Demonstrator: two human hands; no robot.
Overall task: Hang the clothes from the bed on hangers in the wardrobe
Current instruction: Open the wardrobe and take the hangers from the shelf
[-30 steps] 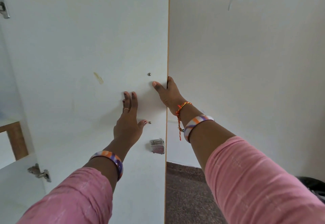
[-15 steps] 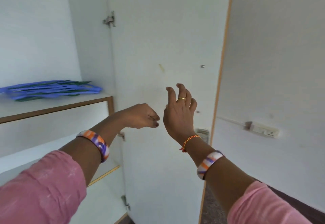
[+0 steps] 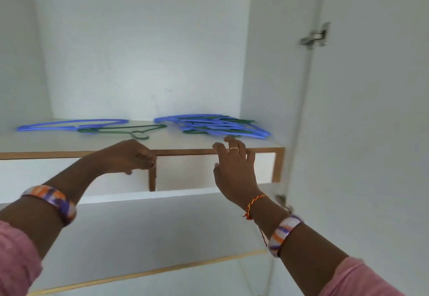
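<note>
Blue and green hangers (image 3: pixel 216 125) are piled flat on the right of the wardrobe shelf (image 3: pixel 185 143), with a few more at the left. The right hand (image 3: pixel 234 168) is held just near of the pile, fingers loosely spread, grasping nothing. The left hand (image 3: pixel 130 156) is loosely curled, empty.

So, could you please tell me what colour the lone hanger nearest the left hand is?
Dark green; the lone hanger shows best in the head view, beside a blue one.
</note>
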